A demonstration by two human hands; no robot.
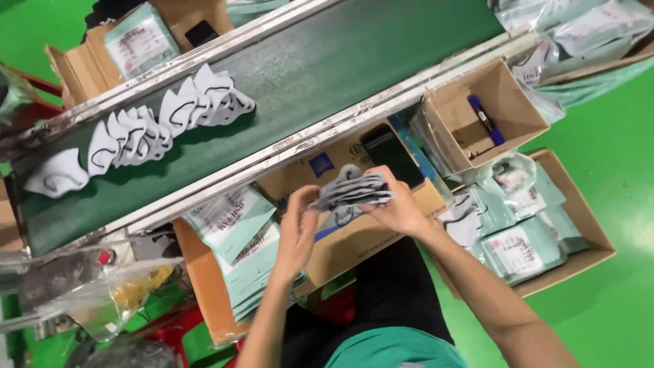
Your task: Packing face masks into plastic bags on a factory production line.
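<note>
Both my hands hold a small stack of white face masks (354, 191) over a brown cardboard box (354, 242) in front of me. My left hand (298, 228) pinches the stack's left end, and my right hand (398, 204) grips its right end. More white masks (170, 119) with black ear loops lie overlapping in a row on the dark green conveyor belt (306, 75) beyond. A black phone (392, 153) rests on the box just past the stack.
A pile of pale green printed pouches (235, 228) lies in an orange box at my left. Filled pouches (521, 249) sit in a cardboard box at right. A small open carton (524, 109) holds a blue marker (485, 119). The floor is green.
</note>
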